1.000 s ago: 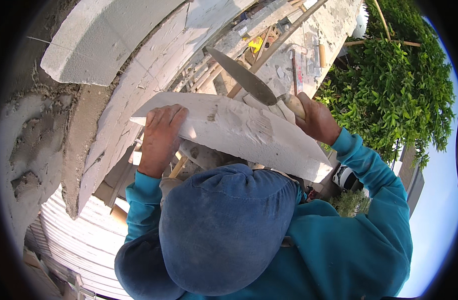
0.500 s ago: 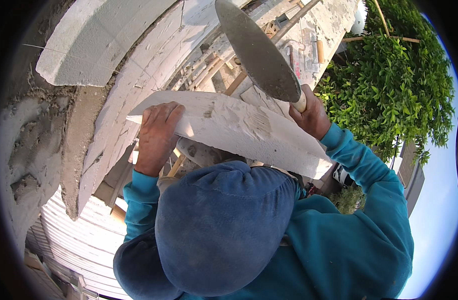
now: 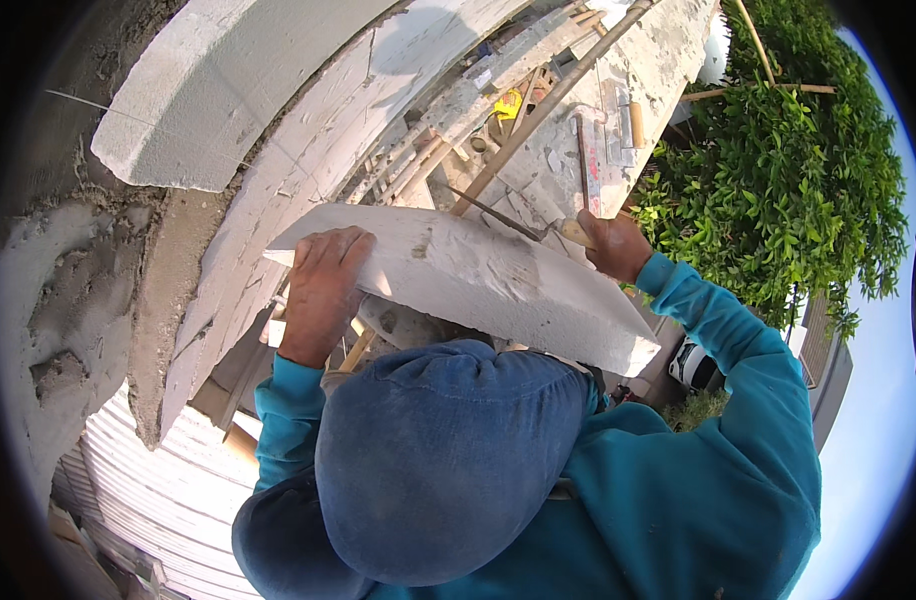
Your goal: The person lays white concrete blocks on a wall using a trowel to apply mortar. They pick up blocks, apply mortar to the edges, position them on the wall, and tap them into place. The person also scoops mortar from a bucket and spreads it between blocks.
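My left hand (image 3: 323, 285) grips the upper left of a long white block (image 3: 498, 285), its fingers curled over the edge. My right hand (image 3: 618, 248) holds a trowel by its pale handle (image 3: 576, 233). The trowel's grey blade (image 3: 495, 214) is edge-on, pointing up-left just beyond the block's far edge; whether it touches the block I cannot tell. Rough chipped patches mark the block's face. Blue cloth headwear (image 3: 438, 460) hides much of the lower middle.
At left are a curved white ledge (image 3: 188, 100) and rough mortared masonry (image 3: 68, 280). Behind stands a plank platform (image 3: 668, 60) with a pole (image 3: 548, 105), a handled flat tool (image 3: 633, 125) and a yellow object (image 3: 508, 105). Leafy branches (image 3: 768, 190) fill the right, with corrugated sheeting (image 3: 128, 460) lower left.
The trowel rose with its broad face showing, then dropped and turned edge-on. My right hand is lower than half a second ago. My left hand stays on the block.
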`<control>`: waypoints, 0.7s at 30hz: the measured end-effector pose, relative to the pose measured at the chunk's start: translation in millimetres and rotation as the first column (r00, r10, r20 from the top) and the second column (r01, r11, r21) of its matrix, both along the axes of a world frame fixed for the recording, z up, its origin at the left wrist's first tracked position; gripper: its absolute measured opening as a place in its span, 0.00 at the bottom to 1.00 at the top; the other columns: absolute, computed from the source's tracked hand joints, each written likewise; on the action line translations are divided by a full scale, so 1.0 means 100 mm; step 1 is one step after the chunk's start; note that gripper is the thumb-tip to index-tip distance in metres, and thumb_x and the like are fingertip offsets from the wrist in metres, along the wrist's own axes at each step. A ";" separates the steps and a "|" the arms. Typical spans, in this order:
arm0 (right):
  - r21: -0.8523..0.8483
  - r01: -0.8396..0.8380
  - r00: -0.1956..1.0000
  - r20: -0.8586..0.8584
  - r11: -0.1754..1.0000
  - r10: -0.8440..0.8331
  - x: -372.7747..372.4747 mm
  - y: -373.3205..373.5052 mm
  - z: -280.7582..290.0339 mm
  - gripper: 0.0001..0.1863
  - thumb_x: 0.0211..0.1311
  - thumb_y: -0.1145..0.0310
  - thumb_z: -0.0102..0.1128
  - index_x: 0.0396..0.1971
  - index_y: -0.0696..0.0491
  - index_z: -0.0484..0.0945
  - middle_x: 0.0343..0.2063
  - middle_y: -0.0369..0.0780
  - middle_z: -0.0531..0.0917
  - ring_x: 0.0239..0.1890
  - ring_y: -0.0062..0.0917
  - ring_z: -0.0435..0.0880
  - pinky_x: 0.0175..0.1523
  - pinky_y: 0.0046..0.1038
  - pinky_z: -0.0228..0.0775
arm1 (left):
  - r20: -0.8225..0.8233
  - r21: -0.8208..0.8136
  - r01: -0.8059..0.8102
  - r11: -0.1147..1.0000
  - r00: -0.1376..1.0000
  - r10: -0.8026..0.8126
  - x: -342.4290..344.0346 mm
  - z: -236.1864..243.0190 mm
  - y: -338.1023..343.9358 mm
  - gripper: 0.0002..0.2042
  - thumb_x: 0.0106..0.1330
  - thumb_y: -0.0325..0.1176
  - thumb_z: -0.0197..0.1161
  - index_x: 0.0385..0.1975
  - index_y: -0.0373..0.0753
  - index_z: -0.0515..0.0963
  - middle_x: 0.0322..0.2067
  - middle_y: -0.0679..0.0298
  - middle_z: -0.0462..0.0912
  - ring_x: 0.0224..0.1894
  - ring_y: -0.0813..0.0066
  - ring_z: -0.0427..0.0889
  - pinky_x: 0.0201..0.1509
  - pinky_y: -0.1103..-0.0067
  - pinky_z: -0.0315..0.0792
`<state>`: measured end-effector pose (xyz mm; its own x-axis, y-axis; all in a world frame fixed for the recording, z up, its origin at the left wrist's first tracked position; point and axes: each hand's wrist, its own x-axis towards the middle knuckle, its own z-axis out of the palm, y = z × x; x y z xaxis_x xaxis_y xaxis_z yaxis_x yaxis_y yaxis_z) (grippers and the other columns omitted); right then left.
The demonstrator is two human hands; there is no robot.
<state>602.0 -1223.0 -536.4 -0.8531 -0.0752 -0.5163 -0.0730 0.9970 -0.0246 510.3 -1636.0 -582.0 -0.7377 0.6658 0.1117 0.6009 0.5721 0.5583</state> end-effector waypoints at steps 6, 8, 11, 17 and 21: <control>-0.337 0.172 0.962 -0.145 0.926 -0.231 0.03 -0.06 -0.03 0.21 0.54 0.69 0.63 0.46 0.52 0.66 0.26 0.52 0.81 0.31 0.51 0.83 0.36 0.49 0.74 | -0.009 -0.006 -0.014 1.000 1.000 0.014 0.03 0.01 0.03 0.25 0.47 0.25 0.69 0.50 0.38 0.77 0.51 0.59 0.80 0.56 0.61 0.77 0.63 0.65 0.66; -0.048 0.139 0.984 0.118 0.989 -0.132 0.04 -0.02 -0.03 0.22 0.54 0.70 0.63 0.47 0.53 0.66 0.26 0.51 0.81 0.32 0.51 0.83 0.35 0.49 0.74 | 0.000 0.011 -0.014 1.000 1.000 0.014 0.02 0.02 0.02 0.25 0.48 0.25 0.69 0.50 0.38 0.77 0.51 0.59 0.80 0.56 0.61 0.77 0.64 0.65 0.65; -0.156 0.021 0.992 -0.117 0.988 -0.039 0.07 0.05 -0.07 0.20 0.54 0.69 0.62 0.46 0.51 0.66 0.25 0.51 0.81 0.32 0.51 0.84 0.36 0.49 0.75 | 0.000 0.003 -0.017 1.000 1.000 0.017 0.02 0.02 0.02 0.25 0.47 0.25 0.69 0.50 0.38 0.76 0.51 0.59 0.80 0.56 0.60 0.77 0.64 0.64 0.65; -0.149 -0.014 0.999 0.032 0.989 0.019 0.08 0.12 -0.12 0.17 0.54 0.69 0.62 0.43 0.51 0.68 0.26 0.51 0.82 0.31 0.51 0.83 0.37 0.48 0.75 | 0.022 0.009 0.003 1.000 1.000 -0.004 0.00 0.04 0.01 0.28 0.46 0.24 0.70 0.52 0.38 0.75 0.51 0.59 0.79 0.57 0.59 0.76 0.65 0.64 0.64; -0.081 0.095 0.984 -0.146 0.992 -0.106 0.10 0.13 -0.16 0.17 0.54 0.70 0.62 0.43 0.53 0.68 0.26 0.52 0.81 0.34 0.52 0.83 0.39 0.50 0.75 | 0.034 -0.004 -0.005 1.000 0.999 0.005 0.02 0.05 0.01 0.28 0.45 0.24 0.71 0.52 0.38 0.75 0.52 0.58 0.79 0.57 0.59 0.75 0.65 0.64 0.64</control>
